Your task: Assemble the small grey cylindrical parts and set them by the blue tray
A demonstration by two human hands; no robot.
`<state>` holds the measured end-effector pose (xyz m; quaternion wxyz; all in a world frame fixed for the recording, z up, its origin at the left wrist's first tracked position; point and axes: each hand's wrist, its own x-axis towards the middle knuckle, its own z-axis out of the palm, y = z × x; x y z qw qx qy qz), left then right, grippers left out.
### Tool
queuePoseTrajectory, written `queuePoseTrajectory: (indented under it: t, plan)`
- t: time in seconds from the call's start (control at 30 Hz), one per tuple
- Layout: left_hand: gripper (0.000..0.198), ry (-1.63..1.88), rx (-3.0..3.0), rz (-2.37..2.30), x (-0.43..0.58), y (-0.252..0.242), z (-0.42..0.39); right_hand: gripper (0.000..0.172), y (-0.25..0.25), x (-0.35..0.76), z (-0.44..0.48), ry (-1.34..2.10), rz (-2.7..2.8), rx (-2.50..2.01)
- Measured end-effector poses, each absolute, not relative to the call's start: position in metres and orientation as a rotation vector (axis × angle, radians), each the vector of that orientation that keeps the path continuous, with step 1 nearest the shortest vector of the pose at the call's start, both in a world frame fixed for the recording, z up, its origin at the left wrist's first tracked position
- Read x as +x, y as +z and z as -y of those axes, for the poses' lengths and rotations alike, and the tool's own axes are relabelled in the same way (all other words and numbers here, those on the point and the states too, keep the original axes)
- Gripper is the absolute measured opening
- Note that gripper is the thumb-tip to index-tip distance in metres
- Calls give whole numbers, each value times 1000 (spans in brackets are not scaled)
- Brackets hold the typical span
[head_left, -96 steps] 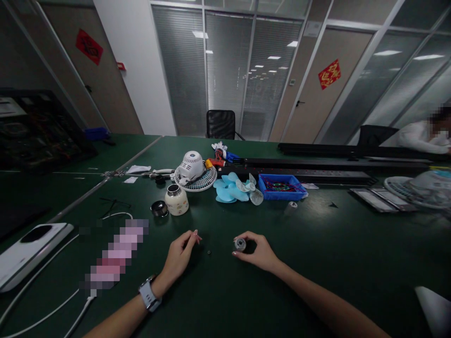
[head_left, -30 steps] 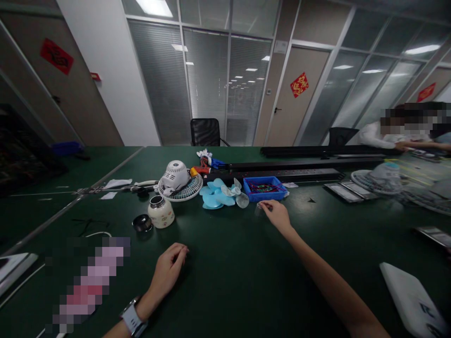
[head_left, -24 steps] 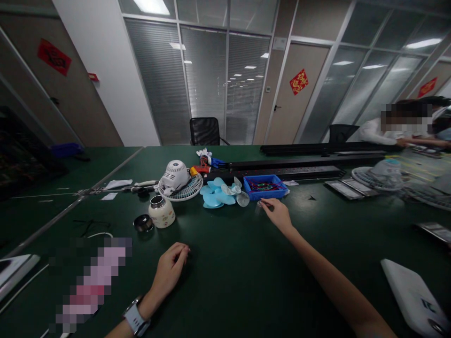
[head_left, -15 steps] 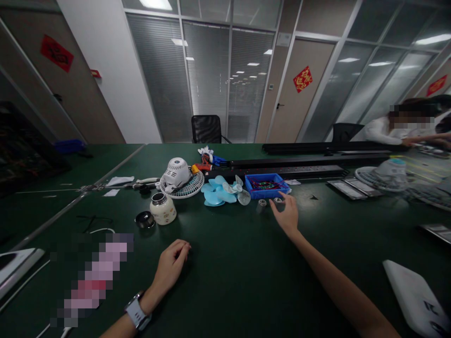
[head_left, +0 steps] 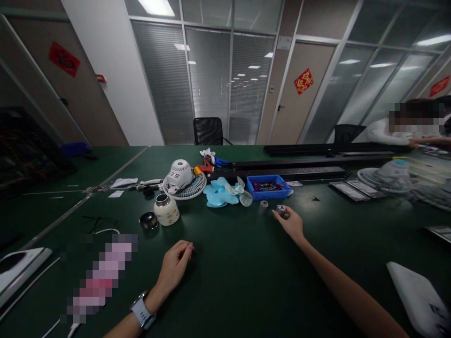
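Observation:
My right hand (head_left: 289,223) is closed around a small metal cylinder (head_left: 281,209), thumb and fingers at its sides. A similar metal cylinder (head_left: 263,205) stands on the table just left of it. My left hand (head_left: 176,260) rests on the green table with its fingers curled in, and nothing shows in it. Beyond the hands, light blue fan blades (head_left: 221,192) lie in a pile next to a clear blade (head_left: 245,199). A blue tray (head_left: 268,193) behind the cylinders holds coloured wires.
A cream jar (head_left: 167,211) and its dark lid (head_left: 148,220) stand left. Behind are a white fan housing (head_left: 180,174) on a grille, a power drill (head_left: 206,168) and long black rails (head_left: 282,162). A white slab (head_left: 416,295) lies at right; a person (head_left: 387,131) sits far right.
My right hand has come down and closed on the right-hand metal cylinder; before, its fingers were spread above it. My left hand stays curled on the table. The view has shifted slightly.

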<state>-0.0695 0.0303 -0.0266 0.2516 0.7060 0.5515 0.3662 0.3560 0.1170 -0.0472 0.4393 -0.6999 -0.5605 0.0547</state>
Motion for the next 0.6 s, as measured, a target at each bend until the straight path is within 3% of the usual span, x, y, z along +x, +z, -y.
queuePoseTrajectory:
  t: [0.2, 0.37, 0.6]
  plan:
    - [32, 1050, 1934, -1446, -65, -21, -26, 41, -25, 281, -46, 464, 1862, -1437]
    - [29, 1080, 1998, -1320, -51, -15, -17, 41, -12, 205, -38, 749, 2066, -1167]
    - [23, 1121, 2007, -1180, -31, -11, -19, 35, -26, 166, -52, 806, 2060, -1017]
